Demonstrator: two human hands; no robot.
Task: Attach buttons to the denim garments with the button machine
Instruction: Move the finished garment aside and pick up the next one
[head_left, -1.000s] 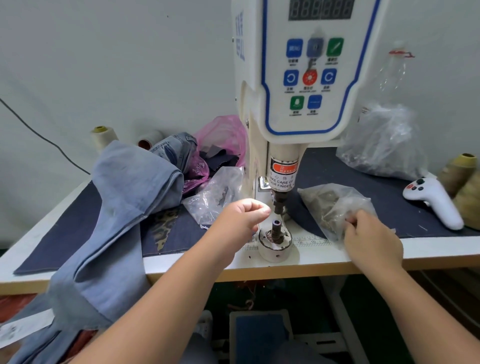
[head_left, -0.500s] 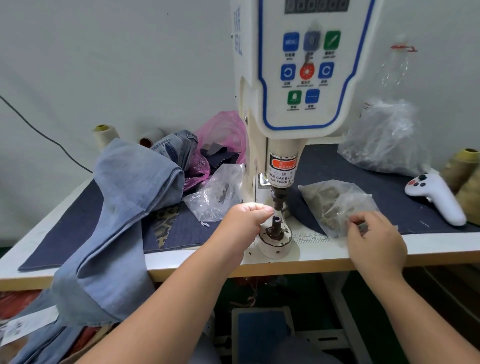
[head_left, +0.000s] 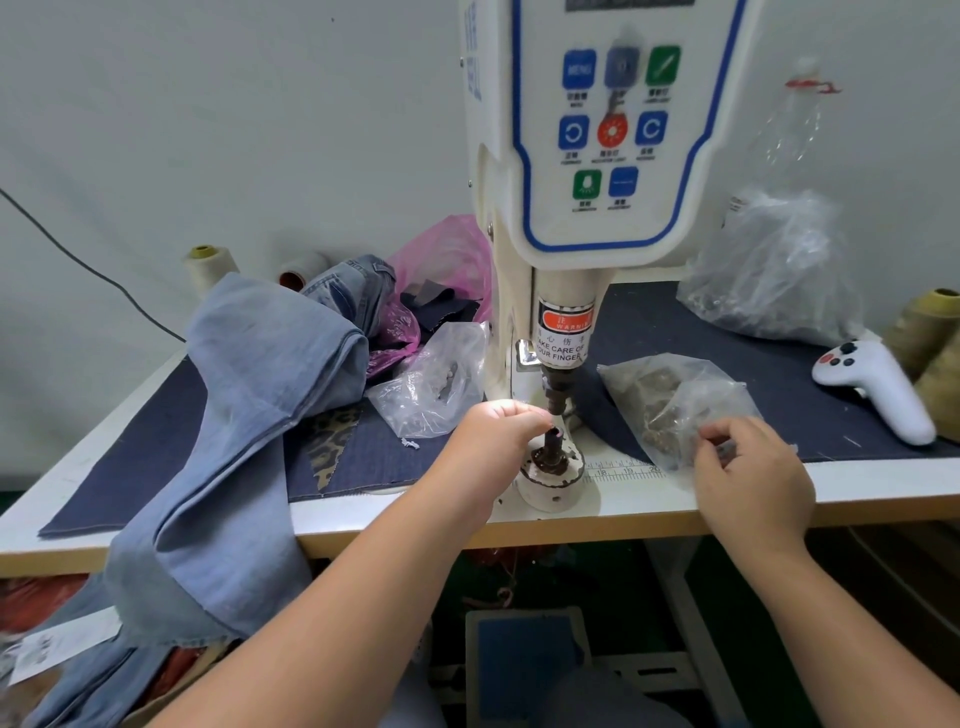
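Head view: my left grip (head_left: 501, 423) pinches something tiny over the lower die (head_left: 554, 441) to load it, while my right grip (head_left: 748, 467), at 3 o'clock, pinches the button bag (head_left: 670, 400).

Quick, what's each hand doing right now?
Left hand: fingers curled at the dark metal post; anything held is hidden.
Right hand: pinching the clear plastic bag of buttons.

The left hand (head_left: 493, 436) pinches, seemingly, a small part onto the button machine's (head_left: 597, 156) lower post (head_left: 553, 447); the right hand (head_left: 753, 478) fingers a plastic bag (head_left: 670, 400).
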